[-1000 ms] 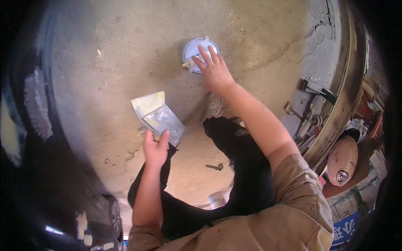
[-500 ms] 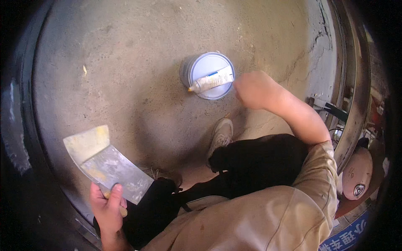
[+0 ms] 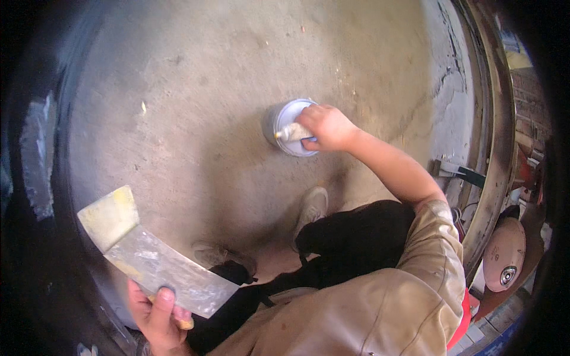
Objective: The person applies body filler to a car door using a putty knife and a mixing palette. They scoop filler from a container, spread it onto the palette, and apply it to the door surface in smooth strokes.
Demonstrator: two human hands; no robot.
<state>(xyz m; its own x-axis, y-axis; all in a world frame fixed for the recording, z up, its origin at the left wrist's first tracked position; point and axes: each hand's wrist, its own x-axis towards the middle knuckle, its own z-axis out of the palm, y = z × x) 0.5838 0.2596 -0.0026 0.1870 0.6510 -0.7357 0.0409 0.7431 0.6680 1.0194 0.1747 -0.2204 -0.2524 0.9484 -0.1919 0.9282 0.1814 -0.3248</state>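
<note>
My left hand [image 3: 154,314], low on the left, holds a wide metal scraper [image 3: 157,267] by its handle. A pale yellow-stained spreader [image 3: 110,213] lies at the scraper's far end. My right hand [image 3: 325,127] is closed around a white tube [image 3: 288,132] on the lid of a round metal can [image 3: 270,127] standing on the floor. The tube's yellow tip points left; its rear part is hidden under my fingers.
Concrete floor [image 3: 208,83] surrounds the can. My shoes and dark-trousered legs are below it. A dark, patched surface [image 3: 41,154] runs along the left. A cracked ledge [image 3: 445,101], metal rails [image 3: 499,124] and a pinkish rounded object [image 3: 502,255] line the right.
My right hand has closed over the tube on the can. My left hand, with scraper and spreader, has moved down and leftward in the picture. The view has shifted, placing the can lower.
</note>
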